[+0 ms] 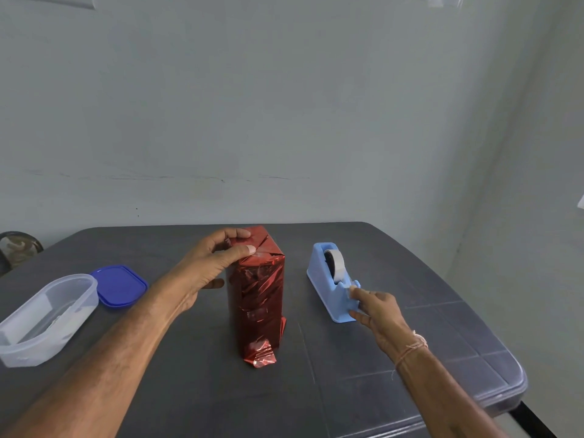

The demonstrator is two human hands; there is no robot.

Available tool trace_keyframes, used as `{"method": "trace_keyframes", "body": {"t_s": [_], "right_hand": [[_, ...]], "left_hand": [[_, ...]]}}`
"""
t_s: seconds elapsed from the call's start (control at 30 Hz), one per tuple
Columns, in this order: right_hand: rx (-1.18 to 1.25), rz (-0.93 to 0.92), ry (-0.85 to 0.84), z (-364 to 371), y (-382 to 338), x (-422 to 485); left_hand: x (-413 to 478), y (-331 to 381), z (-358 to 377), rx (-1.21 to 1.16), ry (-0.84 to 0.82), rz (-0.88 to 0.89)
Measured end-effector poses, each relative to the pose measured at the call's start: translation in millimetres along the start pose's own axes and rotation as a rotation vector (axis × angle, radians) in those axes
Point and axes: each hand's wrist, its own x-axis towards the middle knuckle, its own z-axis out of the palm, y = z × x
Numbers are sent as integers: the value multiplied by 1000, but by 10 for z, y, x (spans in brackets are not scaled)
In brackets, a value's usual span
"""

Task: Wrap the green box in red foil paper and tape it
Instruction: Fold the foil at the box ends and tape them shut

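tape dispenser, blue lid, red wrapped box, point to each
light blue plastic tape dispenser (324,292): head view, side wall
dark blue oval plastic lid (120,286): head view, top centre
red foil-wrapped box (257,295): head view, long face, middle

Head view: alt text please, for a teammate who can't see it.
A left hand grips the folded top of an upright red foil-wrapped box on a dark table, while the right hand touches the cutter end of a blue tape dispenser. A clear container and blue lid lie at left.

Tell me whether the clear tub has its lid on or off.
Off. The clear tub is open-topped; the blue lid lies flat beside it.
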Motion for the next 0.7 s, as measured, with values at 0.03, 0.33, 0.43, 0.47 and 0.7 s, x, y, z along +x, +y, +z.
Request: {"method": "trace_keyframes", "body": {"t_s": [0.03, 0.33, 0.43, 0.47, 0.7], "right_hand": [[17, -11, 6, -1, 21, -18], [149, -25, 15, -23, 182, -53], [146, -34, 30, -7, 228, -57], [133, -42, 47, 1, 251, -38], [-96, -92, 223, 40, 562, 9]], "left_hand": [[0, 2, 3, 0, 1, 2], [-7, 5, 9, 0, 0, 3], [-12, 0, 9, -1, 1, 7], [-9, -3, 7, -2, 0, 7], [12, -26, 3, 15, -3, 9]]}}
